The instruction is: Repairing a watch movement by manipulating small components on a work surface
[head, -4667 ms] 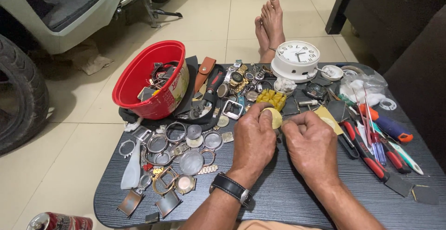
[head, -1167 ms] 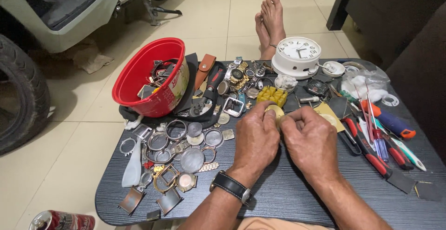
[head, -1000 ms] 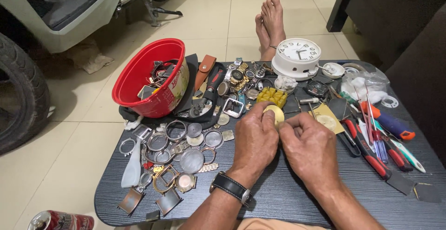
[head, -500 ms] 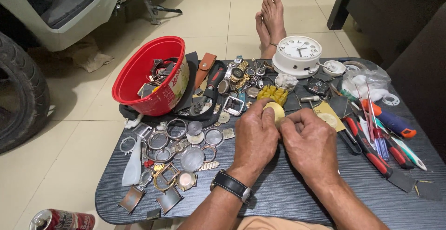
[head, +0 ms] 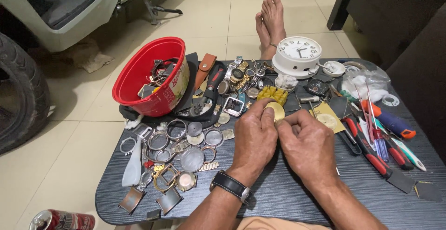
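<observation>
Nearest, a person's left hand, a black wristwatch on its wrist, and right hand meet over a dark table. Both are curled narrow, pinching one small pale-yellow disc between their fingertips, just above the tabletop. Judging by the grip, a fine fitting step is in hand, calling for steady, precise fingers. Left of the hands lie many loose watch rings, too many to count. Right lie several screwdrivers. Farther back sit one red bowl of parts and one white clock.
</observation>
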